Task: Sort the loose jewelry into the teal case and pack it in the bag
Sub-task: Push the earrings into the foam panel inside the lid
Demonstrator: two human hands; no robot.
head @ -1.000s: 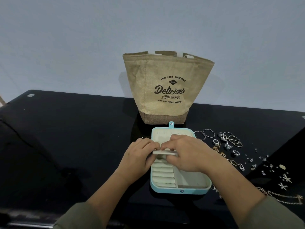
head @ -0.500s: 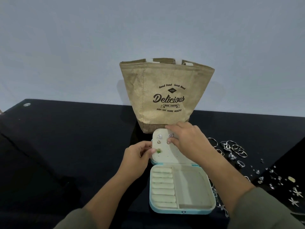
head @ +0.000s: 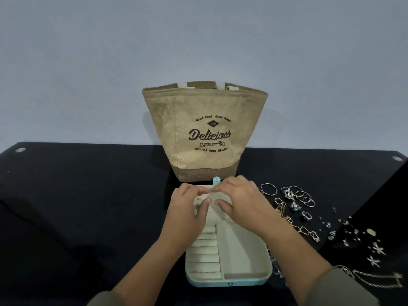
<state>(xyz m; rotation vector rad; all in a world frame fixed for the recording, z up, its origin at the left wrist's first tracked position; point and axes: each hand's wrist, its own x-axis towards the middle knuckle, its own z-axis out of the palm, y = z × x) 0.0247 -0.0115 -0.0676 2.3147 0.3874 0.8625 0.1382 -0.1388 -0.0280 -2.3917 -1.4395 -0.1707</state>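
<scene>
The teal case lies open in front of me, its cream tray showing ring rolls on the left and a bare compartment on the right. Its cream earring panel stands raised at the far end, a few studs pinned on its left part. My left hand grips the panel's left edge, thumb on its face. My right hand pinches its top and right side. The teal snap tab pokes up between my fingertips. The burlap bag stands open right behind the case.
Loose jewelry lies right of the case on the black table: hoops and rings, a gold chain, several tiny studs, star pieces and a necklace at the near right. A pale wall rises behind the bag.
The earring panel came up from lying over the tray to standing at the far end. Both hands moved away from me with it and now hold its top.
</scene>
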